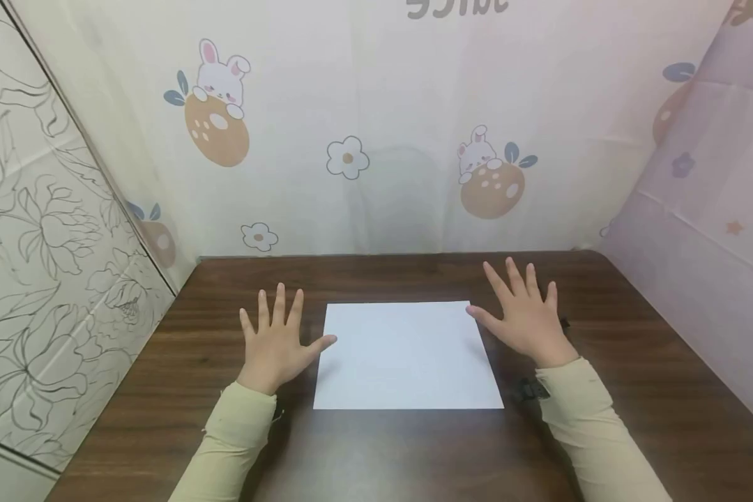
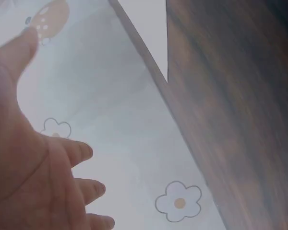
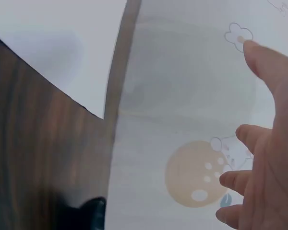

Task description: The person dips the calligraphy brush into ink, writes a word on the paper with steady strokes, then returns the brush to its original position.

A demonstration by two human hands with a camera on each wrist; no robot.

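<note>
A blank white sheet of paper [image 1: 408, 355] lies flat on the dark wooden table [image 1: 408, 453]. My left hand [image 1: 277, 352] is spread with straight fingers over the table at the sheet's left side, its thumb overlapping the left edge in the head view. On the other side my right hand [image 1: 527, 321] is spread too, thumb tip right at the sheet's far right corner. Neither hand holds anything. In the left wrist view the left hand [image 2: 38, 163] shows its palm and parted fingers. The right wrist view has the right hand [image 3: 269, 153] with its fingers apart.
Behind the table hangs a pale curtain [image 1: 401, 209] printed with rabbits and flowers. A flower-patterned panel [image 1: 56, 244] stands at the left. Small black objects [image 1: 530, 389] show near the right wrist, partly hidden by the sleeve.
</note>
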